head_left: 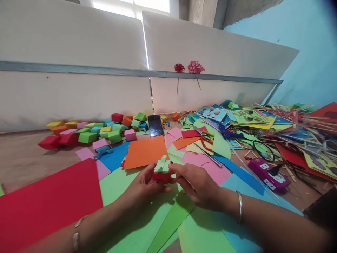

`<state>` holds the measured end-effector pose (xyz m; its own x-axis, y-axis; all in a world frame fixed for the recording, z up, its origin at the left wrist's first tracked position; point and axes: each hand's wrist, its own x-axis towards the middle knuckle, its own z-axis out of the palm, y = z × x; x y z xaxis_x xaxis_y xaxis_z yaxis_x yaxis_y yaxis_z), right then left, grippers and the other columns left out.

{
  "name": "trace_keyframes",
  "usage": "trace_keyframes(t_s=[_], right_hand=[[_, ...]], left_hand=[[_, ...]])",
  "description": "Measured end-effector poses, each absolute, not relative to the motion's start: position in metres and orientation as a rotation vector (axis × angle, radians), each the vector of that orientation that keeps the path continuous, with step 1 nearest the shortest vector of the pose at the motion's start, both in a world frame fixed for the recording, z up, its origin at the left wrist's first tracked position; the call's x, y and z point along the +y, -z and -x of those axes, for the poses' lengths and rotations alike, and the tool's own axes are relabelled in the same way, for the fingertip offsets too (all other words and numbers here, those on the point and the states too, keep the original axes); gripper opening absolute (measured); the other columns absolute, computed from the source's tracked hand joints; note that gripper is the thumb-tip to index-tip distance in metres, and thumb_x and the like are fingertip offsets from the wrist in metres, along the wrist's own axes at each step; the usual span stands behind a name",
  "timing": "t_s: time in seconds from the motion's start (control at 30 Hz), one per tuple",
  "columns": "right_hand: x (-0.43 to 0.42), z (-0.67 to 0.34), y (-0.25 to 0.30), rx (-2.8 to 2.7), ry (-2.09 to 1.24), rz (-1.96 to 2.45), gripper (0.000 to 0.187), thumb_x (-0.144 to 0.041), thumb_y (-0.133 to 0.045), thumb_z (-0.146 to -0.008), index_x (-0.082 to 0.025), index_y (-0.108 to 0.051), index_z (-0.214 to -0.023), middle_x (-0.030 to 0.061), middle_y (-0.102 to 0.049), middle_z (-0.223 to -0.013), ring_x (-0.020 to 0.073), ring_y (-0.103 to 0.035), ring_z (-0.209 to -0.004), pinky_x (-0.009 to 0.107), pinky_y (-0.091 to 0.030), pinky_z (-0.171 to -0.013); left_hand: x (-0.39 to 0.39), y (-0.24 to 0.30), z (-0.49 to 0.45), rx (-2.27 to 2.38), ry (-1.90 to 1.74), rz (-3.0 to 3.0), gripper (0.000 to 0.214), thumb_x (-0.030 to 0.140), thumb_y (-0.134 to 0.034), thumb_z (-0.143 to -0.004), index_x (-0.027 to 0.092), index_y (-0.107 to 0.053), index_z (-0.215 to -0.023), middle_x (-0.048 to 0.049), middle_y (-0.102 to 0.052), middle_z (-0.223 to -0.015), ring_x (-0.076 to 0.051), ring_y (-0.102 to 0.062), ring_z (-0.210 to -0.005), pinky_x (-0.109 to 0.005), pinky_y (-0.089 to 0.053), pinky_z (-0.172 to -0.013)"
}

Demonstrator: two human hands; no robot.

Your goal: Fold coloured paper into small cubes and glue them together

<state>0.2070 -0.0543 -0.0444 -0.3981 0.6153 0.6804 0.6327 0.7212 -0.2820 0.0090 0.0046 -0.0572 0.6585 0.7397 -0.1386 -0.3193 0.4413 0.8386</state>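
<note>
A small red paper box (161,176) with a light green top (162,165) is held up above the green paper sheets (121,182). A short green strip sticks up from its top. My left hand (143,186) is closed round the box's left side and underside. My right hand (193,181) grips it from the right, its index fingertip on the green top's edge and its other fingers curled near the red side. An orange sheet (147,151) lies just behind the box.
Folded paper boxes (89,135) are heaped at the back left, beside a phone (155,125). Scissors (206,138), a pen-like cutter (209,155), a blue glue gun (228,131) and a purple power strip (268,174) with cable lie rightward. A red sheet (50,203) lies left.
</note>
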Motion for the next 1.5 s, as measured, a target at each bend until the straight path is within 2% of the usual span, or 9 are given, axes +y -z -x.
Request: trace_keyframes(t_s=[0.2,0.43,0.53,0.6,0.7,0.8,1.03,1.23,1.5], right_hand=[[-0.051,-0.212,0.051,-2.265,0.311,1.138,0.049,-0.011,-0.044,-0.092,-0.016,-0.052,-0.140,0.0023,-0.061,-0.070,0.0159,-0.051,-0.059,0.026,-0.035,-0.052],[-0.053,-0.209,0.053,-2.309,0.018,1.135,0.050,-0.015,-0.049,-0.092,-0.019,-0.052,-0.141,0.0017,-0.065,-0.076,0.0145,-0.054,-0.063,0.025,-0.040,-0.056],[-0.053,-0.208,0.050,-2.106,-0.130,1.099,0.049,-0.020,-0.049,-0.096,-0.020,-0.046,-0.145,0.0025,-0.067,-0.083,0.0157,-0.059,-0.074,0.028,-0.049,-0.069],[-0.053,-0.208,0.045,-1.989,-0.175,1.120,0.059,-0.027,-0.060,-0.092,-0.019,-0.042,-0.148,0.0083,-0.068,-0.102,0.0205,-0.061,-0.095,0.036,-0.052,-0.084],[-0.053,-0.210,0.038,-2.006,-0.268,1.098,0.091,-0.035,-0.077,-0.080,-0.022,-0.027,-0.155,0.0166,-0.053,-0.140,0.0287,-0.049,-0.129,0.048,-0.045,-0.105],[-0.055,-0.210,0.034,-2.104,-0.444,0.987,0.107,-0.037,-0.082,-0.076,-0.025,-0.015,-0.159,0.0160,-0.047,-0.148,0.0285,-0.044,-0.138,0.047,-0.039,-0.112],[-0.059,-0.201,0.038,-1.979,-0.428,0.962,0.076,-0.025,-0.072,-0.080,-0.022,-0.040,-0.148,0.0096,-0.068,-0.118,0.0222,-0.064,-0.106,0.040,-0.051,-0.095],[-0.055,-0.201,0.043,-1.987,-0.254,0.973,0.054,-0.026,-0.066,-0.086,-0.021,-0.051,-0.137,0.0091,-0.072,-0.111,0.0224,-0.066,-0.104,0.039,-0.053,-0.090],[-0.056,-0.203,0.042,-2.120,-0.264,0.980,0.052,-0.036,-0.068,-0.090,-0.019,-0.051,-0.136,0.0122,-0.070,-0.119,0.0230,-0.065,-0.110,0.040,-0.054,-0.093]], left_hand=[[0.000,0.055,-0.007,0.443,-0.620,-0.824,0.042,0.015,-0.081,-0.072,0.020,-0.066,-0.111,-0.0077,-0.076,-0.088,-0.022,-0.072,-0.074,-0.037,-0.062,-0.067],[0.000,0.051,-0.006,0.526,-0.594,-0.829,0.031,0.034,-0.086,-0.069,0.015,-0.072,-0.091,-0.0047,-0.070,-0.076,-0.012,-0.063,-0.065,-0.020,-0.050,-0.059],[0.001,0.050,-0.005,0.563,-0.555,-0.794,0.027,0.034,-0.084,-0.069,0.015,-0.072,-0.082,-0.0045,-0.068,-0.068,-0.012,-0.059,-0.059,-0.021,-0.047,-0.055],[0.001,0.048,-0.004,0.550,-0.498,-0.763,0.039,0.029,-0.085,-0.063,0.017,-0.073,-0.097,-0.0052,-0.070,-0.074,-0.014,-0.061,-0.063,-0.023,-0.047,-0.057],[-0.002,0.047,-0.002,0.461,-0.456,-0.740,0.076,0.020,-0.083,-0.056,0.029,-0.061,-0.128,-0.0065,-0.073,-0.097,-0.016,-0.064,-0.070,-0.020,-0.042,-0.053],[-0.004,0.051,0.000,0.373,-0.411,-0.758,0.090,0.014,-0.077,-0.058,0.036,-0.048,-0.141,-0.0062,-0.070,-0.113,-0.017,-0.067,-0.077,-0.021,-0.041,-0.055],[0.001,0.055,0.002,0.298,-0.396,-0.913,0.086,0.016,-0.076,-0.067,0.036,-0.044,-0.144,-0.0035,-0.071,-0.103,-0.012,-0.062,-0.066,-0.022,-0.046,-0.056],[-0.002,0.050,-0.004,0.403,-0.437,-0.997,0.050,0.034,-0.078,-0.080,0.024,-0.062,-0.127,-0.0023,-0.069,-0.080,-0.012,-0.060,-0.060,-0.023,-0.046,-0.055],[-0.004,0.046,-0.009,0.562,-0.518,-1.041,0.048,0.031,-0.082,-0.070,0.020,-0.067,-0.115,0.0011,-0.063,-0.067,-0.009,-0.050,-0.052,-0.019,-0.036,-0.047]])
